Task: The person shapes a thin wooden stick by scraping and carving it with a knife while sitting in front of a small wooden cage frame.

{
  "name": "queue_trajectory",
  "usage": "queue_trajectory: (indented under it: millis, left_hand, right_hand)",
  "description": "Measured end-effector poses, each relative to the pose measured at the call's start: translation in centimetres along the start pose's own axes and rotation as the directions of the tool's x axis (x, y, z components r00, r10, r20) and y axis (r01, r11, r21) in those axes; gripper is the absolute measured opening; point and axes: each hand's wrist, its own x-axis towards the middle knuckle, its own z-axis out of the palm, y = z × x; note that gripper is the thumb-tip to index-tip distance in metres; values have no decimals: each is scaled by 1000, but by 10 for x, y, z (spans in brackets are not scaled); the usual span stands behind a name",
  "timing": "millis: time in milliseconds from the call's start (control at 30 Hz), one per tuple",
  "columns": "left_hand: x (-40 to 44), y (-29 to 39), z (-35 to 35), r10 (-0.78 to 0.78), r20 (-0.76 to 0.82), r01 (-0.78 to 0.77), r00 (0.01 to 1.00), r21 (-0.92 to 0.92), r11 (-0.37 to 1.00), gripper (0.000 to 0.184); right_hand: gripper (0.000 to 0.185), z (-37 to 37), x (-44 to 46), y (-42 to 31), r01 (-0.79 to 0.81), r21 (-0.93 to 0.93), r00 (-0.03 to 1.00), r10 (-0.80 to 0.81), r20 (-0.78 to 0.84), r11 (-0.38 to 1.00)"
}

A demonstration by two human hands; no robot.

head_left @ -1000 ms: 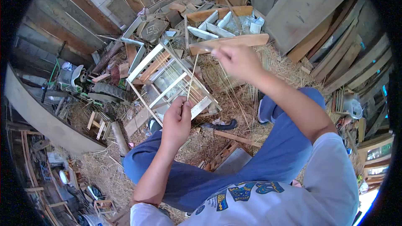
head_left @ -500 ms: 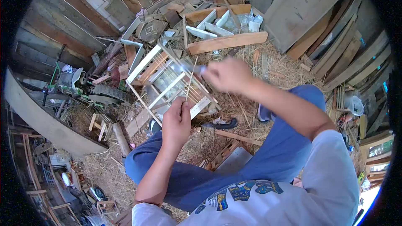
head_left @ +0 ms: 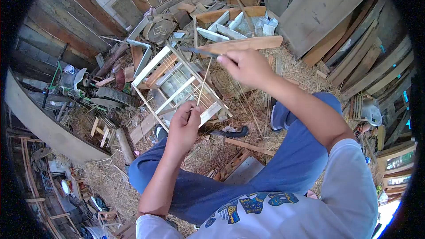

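Note:
My left hand [head_left: 185, 121] is closed around the lower end of a thin bamboo stick [head_left: 204, 82], which slants upward from the fingers. My right hand [head_left: 249, 67] grips a knife [head_left: 198, 52] by its dark handle, the blade pointing left just above the stick's upper end. Blade and stick look apart, though I cannot be sure. Behind both hands stands a light wooden frame [head_left: 152, 67] with thin slats across it. Part of its lower right side is hidden by my left hand.
A dark curved object [head_left: 231, 132] lies on the straw-covered ground between my legs, near a loose wooden strip [head_left: 250, 146]. Wood scraps and a plank [head_left: 241, 45] are piled ahead. Large boards [head_left: 327, 13] lean at right. A curved panel [head_left: 53, 121] and a wheeled machine [head_left: 110, 97] stand left.
The knife has moved up and left, from beside the stick to above its top, and shows more clearly. My right hand rose slightly. My left hand still holds the stick, nearly unmoved.

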Motion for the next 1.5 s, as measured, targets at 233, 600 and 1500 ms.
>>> queue_trajectory:
  millis: [233, 600, 1500]
  left_hand:
    - [3, -6, -7, 0, 19, 0, 1000, -17, 1000, 14]
    - [-4, -4, -3, 104, -53, -100, 993, 70, 993, 12]
    - [-4, -6, -5, 106, -74, -97, 992, 125, 987, 19]
  right_hand:
    - [37, 21, -32, -22, 337, -101, 937, -323, 130, 936]
    - [45, 25, -7, 7, 96, -110, 995, -94, 16, 989]
    - [40, 20, -27, -13, 204, -56, 975, -198, 97, 977]
